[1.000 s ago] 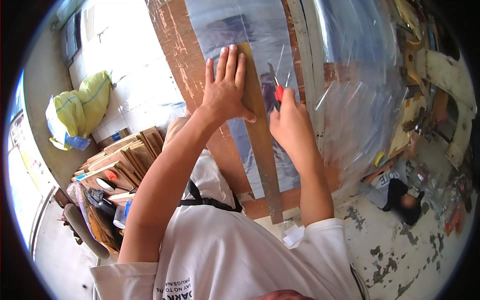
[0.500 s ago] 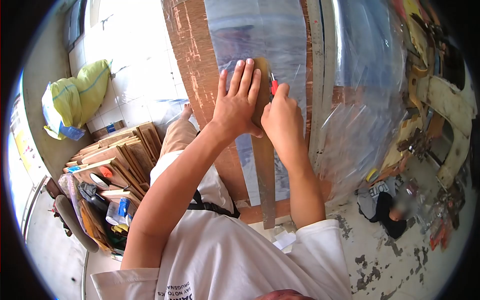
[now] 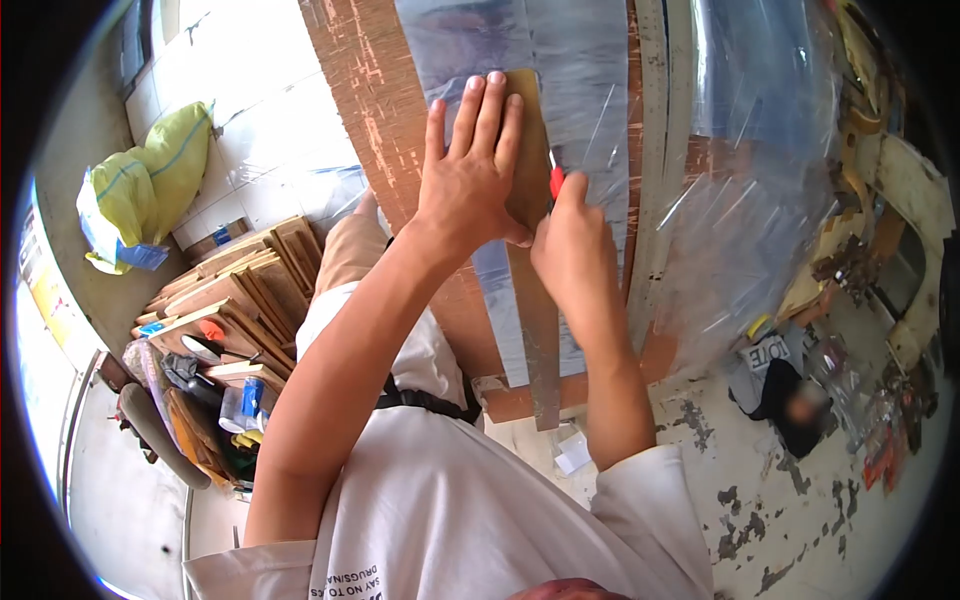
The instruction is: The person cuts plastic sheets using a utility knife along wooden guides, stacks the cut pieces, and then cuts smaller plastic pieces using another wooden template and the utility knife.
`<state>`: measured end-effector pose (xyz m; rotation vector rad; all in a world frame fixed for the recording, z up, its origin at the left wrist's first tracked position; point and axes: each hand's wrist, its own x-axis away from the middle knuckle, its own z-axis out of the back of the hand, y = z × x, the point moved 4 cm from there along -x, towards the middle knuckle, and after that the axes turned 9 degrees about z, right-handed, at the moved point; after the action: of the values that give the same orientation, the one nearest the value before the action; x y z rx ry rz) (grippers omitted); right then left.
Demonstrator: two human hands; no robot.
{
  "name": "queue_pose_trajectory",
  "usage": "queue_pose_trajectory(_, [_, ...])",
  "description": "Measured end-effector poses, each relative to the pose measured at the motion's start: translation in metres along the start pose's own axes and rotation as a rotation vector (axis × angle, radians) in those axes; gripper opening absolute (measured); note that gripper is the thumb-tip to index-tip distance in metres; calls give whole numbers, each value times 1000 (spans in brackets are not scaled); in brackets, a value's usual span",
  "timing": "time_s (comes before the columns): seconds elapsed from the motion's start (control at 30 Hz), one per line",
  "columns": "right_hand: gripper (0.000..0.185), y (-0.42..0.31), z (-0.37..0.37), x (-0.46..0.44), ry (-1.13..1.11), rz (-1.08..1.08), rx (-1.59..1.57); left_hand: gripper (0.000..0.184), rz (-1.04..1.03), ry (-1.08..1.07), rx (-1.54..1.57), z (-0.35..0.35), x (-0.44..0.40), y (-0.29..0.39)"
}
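My left hand [image 3: 468, 190] lies flat with its fingers spread, pressing on a long tapered metal straightedge [image 3: 540, 340]. Under it is a strip of bluish clear plastic sheet [image 3: 585, 60], laid along a brown wooden board [image 3: 360, 85]. Wrapped around a red-handled cutter knife [image 3: 557, 181] is my right hand [image 3: 578, 245], close by the straightedge's right side. The knife's tip points away from me at that edge; most of its handle is hidden in the fist.
A long pale metal bar [image 3: 655, 130] runs along the board's right side, with more clear plastic [image 3: 740, 230] beyond it. Wooden boards [image 3: 255, 290] and a yellow-green sack [image 3: 145, 190] stand at left. At lower right, another person's dark sleeve [image 3: 795, 425] shows.
My right hand has drawn the knife toward my body along the straightedge. The left hand keeps its place on the straightedge. The whole view has shifted somewhat.
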<state>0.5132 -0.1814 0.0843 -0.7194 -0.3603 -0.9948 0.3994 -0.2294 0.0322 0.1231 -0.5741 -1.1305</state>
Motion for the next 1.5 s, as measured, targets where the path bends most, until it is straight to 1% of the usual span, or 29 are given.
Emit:
queue_pose_trajectory(0.07, [24, 1, 0, -1, -37, -28, 17, 149, 22, -59, -26, 1, 0, -1])
queue_pose_trajectory(0.13, [23, -1, 1, 0, -77, -33, 7, 150, 10, -45, -5, 0, 1, -2])
queue_pose_trajectory(0.2, [22, -3, 3, -2, -35, -15, -5, 151, 19, -52, -27, 0, -1, -2])
queue_pose_trajectory(0.27, [21, 1, 2, 2, -14, -30, -22, 152, -5, 47, 23, -5, 0, -3])
queue_pose_trajectory(0.33, [31, 5, 2, 4, -18, 15, 32, 152, -26, 126, 55, -11, 1, -3])
queue_pose_trajectory(0.37, [19, 5, 3, 11, -2, 38, -27, 152, -41, 111, 64, -11, 3, -2])
queue_pose_trajectory(0.4, [19, 11, -2, 19, -5, 28, -31, 153, -51, 113, 67, -10, 1, -2])
queue_pose_trajectory(0.47, [19, 20, -14, 34, -115, -85, -47, 153, -45, 90, 66, -10, 2, -1])
queue_pose_trajectory(0.63, [19, 21, -9, 32, -123, -63, -29, 154, -52, 77, 73, -10, 0, -1])
queue_pose_trajectory(0.7, [28, 20, -11, 32, -142, -55, -11, 155, -52, 91, 79, -9, 0, -2])
queue_pose_trajectory(0.8, [29, 27, -17, 36, -98, -19, -28, 157, -31, 89, 6, -7, 0, 1])
queue_pose_trajectory(0.87, [26, 31, -23, 49, -90, -39, -20, 124, 21, 54, -134, -6, -2, 1])
queue_pose_trajectory(0.93, [23, 33, -29, 63, -92, -24, -12, 160, 28, -88, -139, -5, -3, 1])
queue_pose_trajectory(0.97, [26, 43, -35, 75, -141, -92, -41, 154, 7, -71, -112, -9, -3, -4])
queue_pose_trajectory(1.0, [28, 48, -35, 82, -194, -168, -67, 154, 23, -71, -108, -11, -2, -8])
queue_pose_trajectory(1.07, [31, 47, -32, 77, -192, -143, -63, 154, -14, -80, -58, -11, -4, -5])
queue_pose_trajectory(1.1, [28, 45, -31, 75, -196, -115, -18, 154, 42, -269, -1, 8, -9, 1])
queue_pose_trajectory(1.13, [25, 43, -30, 79, -203, -99, 24, 154, 39, -273, -3, 9, -6, 0])
queue_pose_trajectory(1.23, [23, 45, -33, 80, -171, -98, -26, 155, 27, -242, 10, 4, -4, -3])
queue_pose_trajectory(1.3, [23, 49, -34, 80, -153, -80, -45, 155, 0, -37, -171, -1, -3, -2])
queue_pose_trajectory(1.33, [23, 52, -36, 85, -148, -59, -57, 155, -9, -52, -176, -8, -1, -2])
queue_pose_trajectory(1.4, [25, 63, -50, 113, -161, -101, -81, 155, 29, -35, -223, -5, -3, -1])
queue_pose_trajectory(1.47, [26, 66, -56, 123, -174, -123, -95, 156, 28, -21, -240, -11, -1, -4])
queue_pose_trajectory(1.5, [29, 66, -56, 125, -221, -148, -71, 157, 43, -37, -267, -11, -2, -4])
